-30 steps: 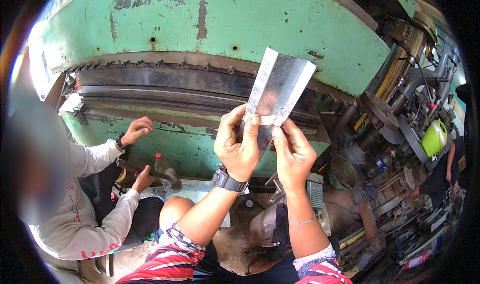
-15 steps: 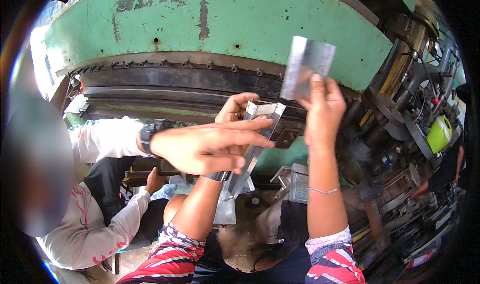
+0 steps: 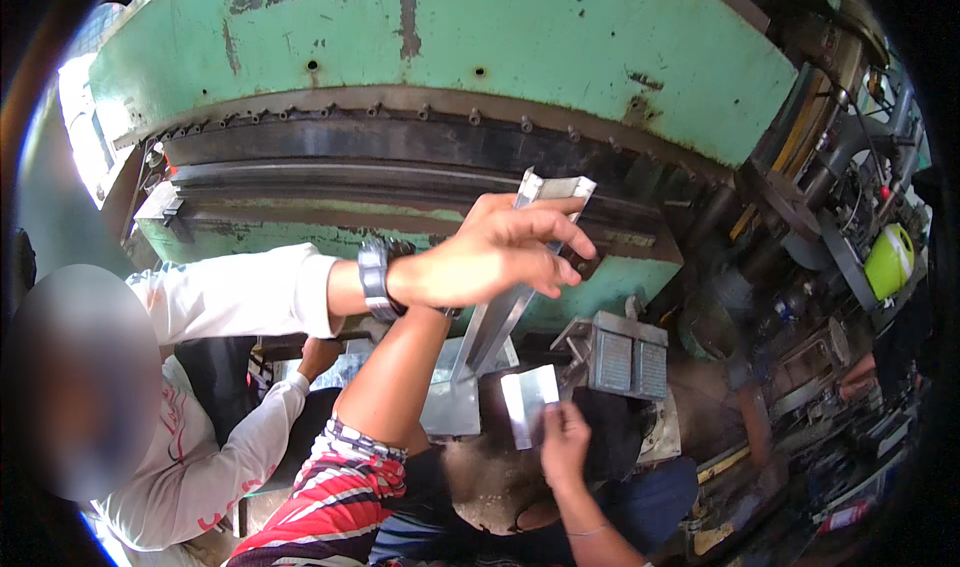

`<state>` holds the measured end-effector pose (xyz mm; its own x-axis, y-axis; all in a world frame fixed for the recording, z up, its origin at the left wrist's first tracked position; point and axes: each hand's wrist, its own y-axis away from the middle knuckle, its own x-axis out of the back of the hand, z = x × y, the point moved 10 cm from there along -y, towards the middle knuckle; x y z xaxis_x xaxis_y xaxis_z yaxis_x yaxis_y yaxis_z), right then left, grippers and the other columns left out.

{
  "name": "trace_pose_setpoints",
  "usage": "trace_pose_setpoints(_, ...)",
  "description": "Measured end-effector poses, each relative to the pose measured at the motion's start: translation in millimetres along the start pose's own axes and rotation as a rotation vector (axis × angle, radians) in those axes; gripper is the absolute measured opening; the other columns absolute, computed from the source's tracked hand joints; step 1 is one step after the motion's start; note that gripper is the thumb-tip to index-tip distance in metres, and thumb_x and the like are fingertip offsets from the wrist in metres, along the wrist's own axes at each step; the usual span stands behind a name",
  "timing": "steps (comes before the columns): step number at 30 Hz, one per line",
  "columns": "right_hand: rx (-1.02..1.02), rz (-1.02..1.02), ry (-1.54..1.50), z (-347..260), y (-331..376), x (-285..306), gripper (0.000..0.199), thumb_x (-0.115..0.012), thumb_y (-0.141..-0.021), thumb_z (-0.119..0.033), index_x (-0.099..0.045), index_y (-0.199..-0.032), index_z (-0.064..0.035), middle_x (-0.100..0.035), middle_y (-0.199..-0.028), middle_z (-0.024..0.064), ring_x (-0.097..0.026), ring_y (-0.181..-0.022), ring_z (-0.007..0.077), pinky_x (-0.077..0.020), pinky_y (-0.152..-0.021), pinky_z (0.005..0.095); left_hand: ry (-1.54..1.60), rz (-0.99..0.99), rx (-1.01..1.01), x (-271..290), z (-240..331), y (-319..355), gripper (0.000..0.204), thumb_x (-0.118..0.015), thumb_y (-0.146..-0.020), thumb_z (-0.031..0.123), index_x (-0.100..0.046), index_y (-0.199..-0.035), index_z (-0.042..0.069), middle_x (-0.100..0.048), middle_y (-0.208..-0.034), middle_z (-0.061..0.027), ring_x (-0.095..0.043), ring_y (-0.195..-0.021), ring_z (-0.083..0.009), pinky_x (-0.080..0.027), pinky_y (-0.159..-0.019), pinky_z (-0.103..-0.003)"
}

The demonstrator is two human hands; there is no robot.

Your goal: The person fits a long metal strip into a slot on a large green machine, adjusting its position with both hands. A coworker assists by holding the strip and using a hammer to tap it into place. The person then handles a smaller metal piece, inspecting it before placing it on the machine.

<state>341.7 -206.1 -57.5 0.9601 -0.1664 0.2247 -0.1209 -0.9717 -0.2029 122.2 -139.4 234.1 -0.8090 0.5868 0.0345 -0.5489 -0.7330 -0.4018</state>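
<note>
My left forearm rises to a long metal channel [image 3: 490,332] that stands tilted in front of the press. My left hand [image 3: 490,205] is closed around its upper part, mostly hidden behind a co-worker's hand [image 3: 470,264]. That hand, with a black wristwatch, reaches across from the left, fingers spread over the channel. Lower down, my right hand [image 3: 567,445] pinches a small bent sheet-metal piece [image 3: 532,405] between thumb and fingers. This piece is apart from the channel, just right of its lower end.
A large green press [image 3: 480,27] with a dark horizontal bed spans the far side. Below the channel lies a flat metal sheet [image 3: 450,409]. Grey ribbed metal blocks [image 3: 628,355] sit to the right. The co-worker [image 3: 200,467] sits close on my left; machinery and a lime-green container [image 3: 889,262] stand far right.
My right hand has come down and inward with the small sheet-metal piece. The co-worker's hand has shifted right and up, covering more of my left hand. The channel appears slightly farther right.
</note>
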Motion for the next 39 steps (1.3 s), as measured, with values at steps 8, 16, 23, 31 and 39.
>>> trace_pose_setpoints(8, -0.142, -0.509, 0.572, 108.4, 47.9, -168.2, 0.031, -0.06, -0.101, -0.035, -0.066, -0.105, -0.005, -0.07, -0.099, 0.0258, -0.067, -0.096, 0.0465, -0.0514, -0.08, 0.0523, -0.381, 0.645, -0.051, 114.1, -41.9, 29.7, 0.039, -0.073, -0.095, 0.026, -0.07, -0.122, -0.002, -0.065, -0.119, -0.0088, -0.063, -0.095, -0.0115, -0.051, -0.08, -0.027)
trace_pose_setpoints(16, 0.148, -0.563, 0.409, 131.8, 28.9, -245.7, 0.026, -0.064, -0.098, -0.032, -0.069, -0.108, -0.0081, -0.07, -0.101, 0.0237, -0.065, -0.096, 0.0487, -0.0502, -0.082, 0.0573, -0.231, 1.233, -0.275, 174.6, -35.7, 81.6, 0.025, -0.073, -0.098, 0.019, -0.072, -0.11, -0.003, -0.07, -0.096, -0.0007, -0.057, -0.083, -0.0069, -0.046, -0.072, -0.024)
trace_pose_setpoints(23, 0.38, -0.412, 0.586, 131.9, 16.7, -250.3, 0.035, -0.071, -0.09, -0.025, -0.072, -0.123, -0.0118, -0.063, -0.113, 0.014, -0.057, -0.111, 0.0376, -0.0457, -0.096, 0.0505, 0.049, 1.537, -0.345, 228.4, -70.9, 142.5, 0.017, -0.069, -0.098, 0.009, -0.068, -0.114, 0.003, -0.069, -0.103, 0.0016, -0.06, -0.089, -0.0073, -0.046, -0.079, -0.026)
trace_pose_setpoints(31, 0.554, -0.126, 0.592, -43.7, -14.4, -189.5, 0.051, -0.075, -0.088, -0.025, -0.062, -0.134, -0.006, -0.051, -0.141, 0.02, -0.046, -0.131, 0.0435, -0.0351, -0.109, 0.058, 0.383, 1.727, -0.293, 273.0, -124.0, 165.4, 0.017, -0.069, -0.096, 0.007, -0.066, -0.112, 0.003, -0.069, -0.101, -0.0017, -0.062, -0.086, -0.014, -0.049, -0.079, -0.033)
trace_pose_setpoints(39, 0.831, -0.188, 0.847, -120.3, -121.9, -240.2, 0.065, -0.082, -0.078, -0.016, -0.058, -0.138, -0.0114, -0.055, -0.132, 0.0149, -0.051, -0.127, 0.0341, -0.0291, -0.117, 0.058, 0.37, 1.939, -0.115, 317.6, -132.5, 209.4, 0.025, -0.075, -0.092, 0.011, -0.066, -0.113, 0.0, -0.071, -0.103, -0.0071, -0.065, -0.087, -0.0201, -0.052, -0.079, -0.04)
